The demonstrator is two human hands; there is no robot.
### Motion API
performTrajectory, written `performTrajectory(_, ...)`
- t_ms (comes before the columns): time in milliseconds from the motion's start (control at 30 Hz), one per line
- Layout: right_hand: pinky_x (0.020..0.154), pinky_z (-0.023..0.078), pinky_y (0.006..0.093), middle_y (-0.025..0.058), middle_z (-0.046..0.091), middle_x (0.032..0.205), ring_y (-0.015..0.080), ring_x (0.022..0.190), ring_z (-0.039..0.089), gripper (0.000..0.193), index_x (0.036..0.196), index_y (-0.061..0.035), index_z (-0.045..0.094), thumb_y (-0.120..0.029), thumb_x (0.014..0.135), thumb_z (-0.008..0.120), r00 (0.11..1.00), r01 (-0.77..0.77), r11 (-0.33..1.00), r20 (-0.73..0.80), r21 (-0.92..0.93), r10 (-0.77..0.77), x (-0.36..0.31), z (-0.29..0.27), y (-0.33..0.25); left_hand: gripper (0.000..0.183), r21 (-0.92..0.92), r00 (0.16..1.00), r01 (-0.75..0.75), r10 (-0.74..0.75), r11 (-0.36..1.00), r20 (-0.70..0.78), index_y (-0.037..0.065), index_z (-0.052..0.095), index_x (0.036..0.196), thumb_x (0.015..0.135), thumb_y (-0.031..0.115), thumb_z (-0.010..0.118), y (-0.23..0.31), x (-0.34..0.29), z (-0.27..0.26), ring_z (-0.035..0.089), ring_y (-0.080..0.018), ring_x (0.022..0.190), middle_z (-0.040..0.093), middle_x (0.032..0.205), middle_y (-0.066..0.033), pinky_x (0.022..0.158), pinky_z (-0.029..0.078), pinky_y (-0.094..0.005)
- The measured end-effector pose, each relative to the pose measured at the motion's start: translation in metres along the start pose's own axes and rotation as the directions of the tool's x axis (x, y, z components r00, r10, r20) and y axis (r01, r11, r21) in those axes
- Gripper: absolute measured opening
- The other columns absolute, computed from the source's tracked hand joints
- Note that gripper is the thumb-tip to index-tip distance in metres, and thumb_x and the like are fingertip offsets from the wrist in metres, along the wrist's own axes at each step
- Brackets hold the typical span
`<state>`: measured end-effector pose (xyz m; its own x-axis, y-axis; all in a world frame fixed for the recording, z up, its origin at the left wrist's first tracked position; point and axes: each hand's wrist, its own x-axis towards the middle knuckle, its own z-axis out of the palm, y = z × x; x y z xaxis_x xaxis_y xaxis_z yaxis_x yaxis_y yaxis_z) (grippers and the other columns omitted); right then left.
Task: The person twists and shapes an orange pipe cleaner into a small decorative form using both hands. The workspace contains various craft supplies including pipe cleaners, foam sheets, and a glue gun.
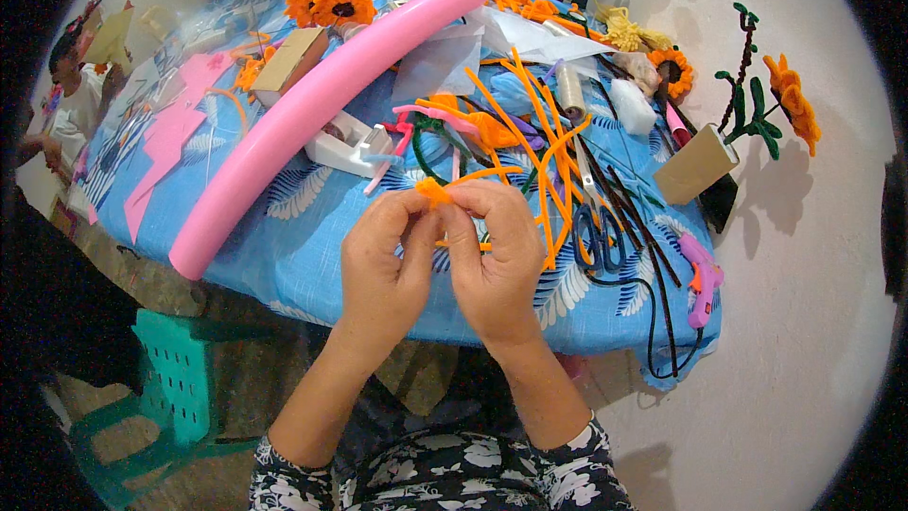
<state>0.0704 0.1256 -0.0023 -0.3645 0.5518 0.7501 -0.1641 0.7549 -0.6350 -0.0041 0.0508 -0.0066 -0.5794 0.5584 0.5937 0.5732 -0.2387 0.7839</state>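
Note:
Both my hands meet over the near middle of the table, pinching one small piece of orange pipe cleaner that looks folded or bent. My left hand grips it from the left, thumb and fingertips together. From the other side my right hand pinches it too, and an orange strand sticks out above that hand. Loose orange pipe cleaners lie in a heap just beyond and right of my hands. Dark-handled scissors rest beside the heap. A white tape dispenser stands beyond my left hand.
A long pink balloon crosses the table's left half. Orange fuzzy flowers lie at the back; another stands in a box at right. A pink glue gun with a black cord is at the right edge. A green chair stands lower left. Other people sit around.

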Motion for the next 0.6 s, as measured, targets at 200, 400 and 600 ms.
performTrajectory(200, 0.063, 0.045, 0.0317, 0.0120, 0.059, 0.078, 0.0243, 0.071, 0.058, 0.008, 0.085, -0.0004, 0.056, -0.003, 0.078, 0.058, 0.993, -0.095, 0.992, -0.062, 0.089, 0.101, -0.0024, 0.0015, 0.0000, 0.019, -0.008, 1.000, -0.022, 0.022, 1.000, 0.019, -0.001, 0.055, 0.091, 0.073, -0.005, 0.059, 0.0006, 0.0008, -0.0008, 0.053, -0.0142, 0.062, 0.054, 0.075, -0.0089, 0.055, 0.043, -0.0236)
performTrajectory(400, 0.059, 0.045, 0.0270, 0.0104, 0.060, 0.077, 0.0183, 0.066, 0.059, 0.008, 0.086, 0.0003, 0.057, -0.005, 0.080, 0.058, 0.971, -0.196, 0.950, -0.084, 0.242, 0.222, -0.0060, 0.0064, -0.0004, 0.015, -0.058, 0.996, 0.088, -0.088, 0.994, 0.008, 0.000, 0.057, 0.089, 0.074, -0.002, 0.061, 0.0022, -0.0016, -0.0028, 0.056, -0.0112, 0.061, 0.058, 0.074, -0.0073, 0.052, 0.044, -0.0224)
performTrajectory(600, 0.060, 0.046, 0.0273, 0.0107, 0.060, 0.076, 0.0187, 0.068, 0.059, 0.008, 0.086, 0.0002, 0.057, -0.004, 0.079, 0.058, 0.995, -0.084, 0.996, -0.058, 0.037, 0.086, -0.0065, 0.0037, 0.0030, 0.006, -0.018, 0.987, 0.145, -0.143, 0.989, 0.079, -0.001, 0.057, 0.081, 0.076, 0.002, 0.060, 0.0066, 0.0015, -0.0082, 0.056, -0.0094, 0.061, 0.059, 0.071, -0.0065, 0.053, 0.044, -0.0223)
